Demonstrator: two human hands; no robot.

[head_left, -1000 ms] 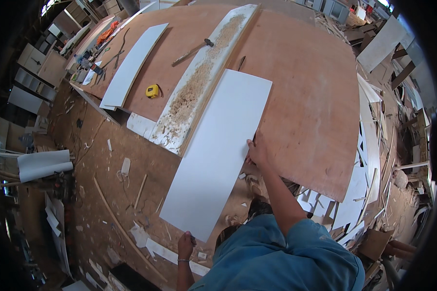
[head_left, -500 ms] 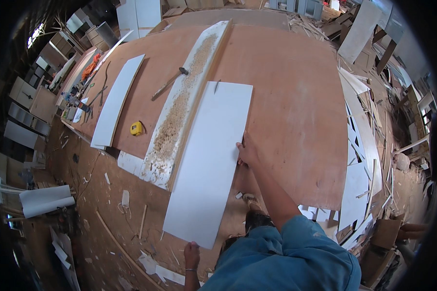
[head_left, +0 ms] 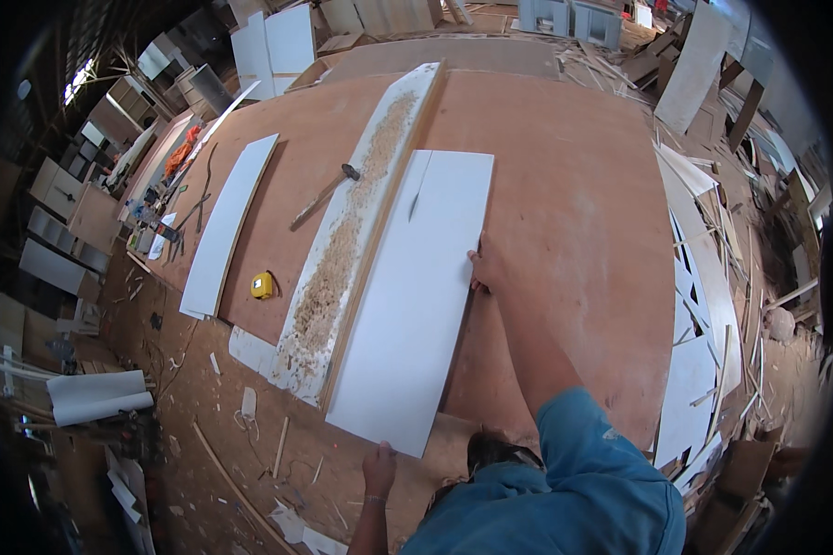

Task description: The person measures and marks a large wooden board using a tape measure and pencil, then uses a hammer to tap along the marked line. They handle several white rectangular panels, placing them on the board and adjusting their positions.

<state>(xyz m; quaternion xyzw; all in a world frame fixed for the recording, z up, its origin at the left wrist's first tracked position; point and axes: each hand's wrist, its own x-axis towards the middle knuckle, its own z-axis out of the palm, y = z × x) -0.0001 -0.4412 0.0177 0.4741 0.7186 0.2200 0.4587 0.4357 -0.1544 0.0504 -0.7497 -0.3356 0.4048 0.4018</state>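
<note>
A long white board (head_left: 407, 305) lies over the brown sheet, alongside a thick white-faced plank (head_left: 342, 250) strewn with sawdust. My left hand (head_left: 378, 472) is closed at the board's near end, its fingers partly hidden. On the board's right edge, my right hand (head_left: 484, 265) grips with the thumb towards its top face. A slender dark object (head_left: 414, 206) shows near the board's far left part; its kind is unclear. Left of it a hammer (head_left: 326, 196) rests with its head on the plank. A yellow tape measure (head_left: 264, 285) sits further left.
Another white board (head_left: 230, 227) lies left on the brown sheet (head_left: 574, 250). Tools and a bottle (head_left: 162, 227) crowd the far left edge. White offcuts (head_left: 690, 379) are heaped along the right side. Wood strips (head_left: 241, 490) and scraps litter the floor at lower left.
The white board has slid away from me along the plank, with both hands moving along with it. The hammer and tape measure keep their places on the work surface; the view has shifted slightly.
</note>
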